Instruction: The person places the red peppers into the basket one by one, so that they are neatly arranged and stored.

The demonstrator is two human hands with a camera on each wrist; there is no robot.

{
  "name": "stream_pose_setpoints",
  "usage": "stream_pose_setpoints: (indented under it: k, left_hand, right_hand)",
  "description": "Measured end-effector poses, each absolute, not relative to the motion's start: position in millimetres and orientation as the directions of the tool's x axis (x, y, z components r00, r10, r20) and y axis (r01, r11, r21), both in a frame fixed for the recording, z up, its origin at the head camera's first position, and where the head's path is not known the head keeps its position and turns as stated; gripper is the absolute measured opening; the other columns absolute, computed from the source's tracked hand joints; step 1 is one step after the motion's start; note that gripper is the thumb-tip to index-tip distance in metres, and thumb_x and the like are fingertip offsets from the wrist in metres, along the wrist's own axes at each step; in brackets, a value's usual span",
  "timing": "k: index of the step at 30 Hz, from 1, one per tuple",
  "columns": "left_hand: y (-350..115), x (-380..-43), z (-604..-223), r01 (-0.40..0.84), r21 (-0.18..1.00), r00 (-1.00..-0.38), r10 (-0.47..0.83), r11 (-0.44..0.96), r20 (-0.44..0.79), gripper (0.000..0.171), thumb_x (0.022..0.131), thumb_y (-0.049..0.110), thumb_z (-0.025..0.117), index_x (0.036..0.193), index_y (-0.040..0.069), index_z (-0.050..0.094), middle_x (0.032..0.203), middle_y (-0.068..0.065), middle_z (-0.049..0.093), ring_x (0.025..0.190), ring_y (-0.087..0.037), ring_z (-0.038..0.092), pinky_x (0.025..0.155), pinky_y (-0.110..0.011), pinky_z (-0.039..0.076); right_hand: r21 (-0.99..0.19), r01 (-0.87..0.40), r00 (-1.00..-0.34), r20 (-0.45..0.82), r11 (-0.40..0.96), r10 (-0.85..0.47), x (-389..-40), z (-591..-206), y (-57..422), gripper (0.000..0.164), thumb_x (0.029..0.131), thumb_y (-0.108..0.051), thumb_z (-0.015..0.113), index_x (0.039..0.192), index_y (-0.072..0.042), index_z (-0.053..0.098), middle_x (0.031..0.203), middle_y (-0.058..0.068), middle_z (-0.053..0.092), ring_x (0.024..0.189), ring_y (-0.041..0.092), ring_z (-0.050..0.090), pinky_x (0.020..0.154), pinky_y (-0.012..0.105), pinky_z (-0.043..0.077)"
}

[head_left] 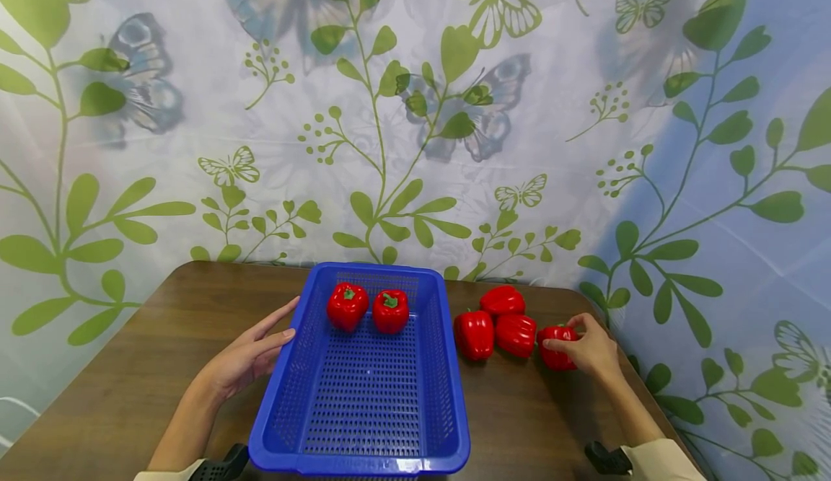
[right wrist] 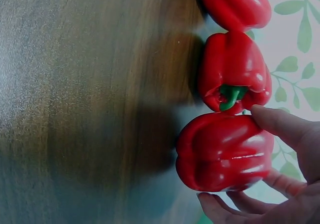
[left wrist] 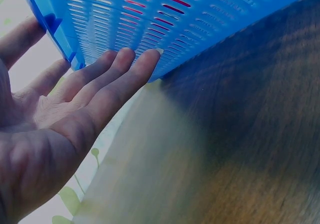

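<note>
At the right of the table, my right hand (head_left: 592, 350) grips a red bell pepper (head_left: 557, 347), thumb on one side and fingers on the other. In the right wrist view this bell pepper (right wrist: 225, 153) lies on its side, close against another with a green stem (right wrist: 231, 97). My left hand (head_left: 243, 362) rests its straight fingers against the left side of a blue plastic basket (head_left: 368, 459). Its fingertips (left wrist: 148, 59) touch the slotted wall in the left wrist view. Two red bell peppers (head_left: 348, 306) stand upright at the basket's far end.
Three more red bell peppers (head_left: 475, 334) lie clustered between the basket and my right hand. Brown wooden table (head_left: 513, 423) extends around the basket. A patterned curtain (head_left: 415, 142) with leaves and butterflies hangs behind the table and along its right side.
</note>
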State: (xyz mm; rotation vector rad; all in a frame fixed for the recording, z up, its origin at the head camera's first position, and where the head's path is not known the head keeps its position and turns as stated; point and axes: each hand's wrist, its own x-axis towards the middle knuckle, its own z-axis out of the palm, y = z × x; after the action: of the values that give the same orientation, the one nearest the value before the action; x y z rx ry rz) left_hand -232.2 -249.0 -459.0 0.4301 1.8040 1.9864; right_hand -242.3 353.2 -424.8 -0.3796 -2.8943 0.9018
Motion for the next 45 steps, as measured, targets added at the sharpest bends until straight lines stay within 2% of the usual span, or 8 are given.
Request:
stream_pose_setpoints:
  k: [6, 13, 19, 26, 32, 45]
  left_hand:
    - [-248.9, -232.0, -458.9, -0.097, 0.993, -0.862, 0.505, -0.072, -0.048, 0.065, 0.109, 0.020, 0.044, 0.165, 0.030, 0.010, 0.156, -0.023, 0.043, 0.132, -0.031, 0.059, 0.101, -0.042, 0.054]
    - [-249.5, -232.2, -459.3, -0.095, 0.992, -0.859, 0.510, -0.078, -0.042, 0.065, 0.110, 0.020, 0.043, 0.165, 0.029, 0.010, 0.156, -0.023, 0.044, 0.132, -0.031, 0.059, 0.100, -0.042, 0.054]
    - [-249.4, -232.8, -460.3, -0.093, 0.992, -0.858, 0.512, -0.086, -0.036, 0.065, 0.110, 0.019, 0.043, 0.165, 0.028, 0.010, 0.156, -0.023, 0.044, 0.131, -0.032, 0.059, 0.100, -0.043, 0.054]
    - [-249.4, -232.9, -462.4, -0.090, 0.993, -0.856, 0.516, -0.080, -0.036, 0.065, 0.110, 0.019, 0.042, 0.165, 0.028, 0.009, 0.155, -0.023, 0.045, 0.131, -0.031, 0.060, 0.100, -0.043, 0.054]
    - [-249.7, -232.9, -462.3, -0.087, 0.993, -0.854, 0.519, -0.085, -0.031, 0.065, 0.110, 0.019, 0.042, 0.165, 0.028, 0.009, 0.155, -0.022, 0.046, 0.130, -0.032, 0.060, 0.099, -0.044, 0.055]
    - [-248.4, -233.8, -461.0, -0.094, 0.992, -0.858, 0.512, -0.086, -0.037, 0.065, 0.110, 0.020, 0.043, 0.165, 0.028, 0.009, 0.156, -0.022, 0.044, 0.130, -0.031, 0.061, 0.100, -0.044, 0.054]
  right_hand:
    - [-0.571, 0.219, -0.966, -0.011, 0.792, 0.259, -241.4, -423.1, 352.5, 0.062, 0.083, -0.044, 0.081, 0.117, -0.005, 0.046, 0.122, 0.035, 0.063, 0.106, 0.049, 0.059, 0.076, 0.052, 0.057]
    - [-0.581, 0.224, -0.966, -0.027, 0.783, 0.256, -241.7, -421.0, 351.9, 0.064, 0.082, -0.043, 0.082, 0.117, -0.005, 0.044, 0.110, 0.030, 0.064, 0.099, 0.044, 0.059, 0.071, 0.048, 0.055]
    - [-0.600, 0.208, -0.969, -0.018, 0.773, 0.247, -240.1, -418.0, 350.6, 0.066, 0.082, -0.040, 0.082, 0.122, -0.004, 0.044, 0.118, 0.034, 0.061, 0.104, 0.047, 0.059, 0.075, 0.050, 0.058]
    - [-0.634, 0.163, -0.977, 0.005, 0.756, 0.215, -238.1, -403.0, 343.5, 0.077, 0.084, -0.037, 0.081, 0.139, -0.003, 0.040, 0.133, 0.036, 0.056, 0.111, 0.049, 0.057, 0.076, 0.049, 0.061]
    - [-0.610, 0.101, -0.982, 0.065, 0.786, 0.177, -238.8, -387.7, 336.2, 0.079, 0.086, -0.039, 0.080, 0.143, -0.001, 0.041, 0.131, 0.033, 0.057, 0.112, 0.047, 0.057, 0.076, 0.048, 0.061]
    - [-0.585, 0.059, -0.985, 0.098, 0.809, 0.142, -242.7, -358.2, 316.8, 0.081, 0.087, -0.038, 0.077, 0.148, 0.001, 0.042, 0.138, 0.032, 0.054, 0.114, 0.045, 0.059, 0.081, 0.047, 0.059]
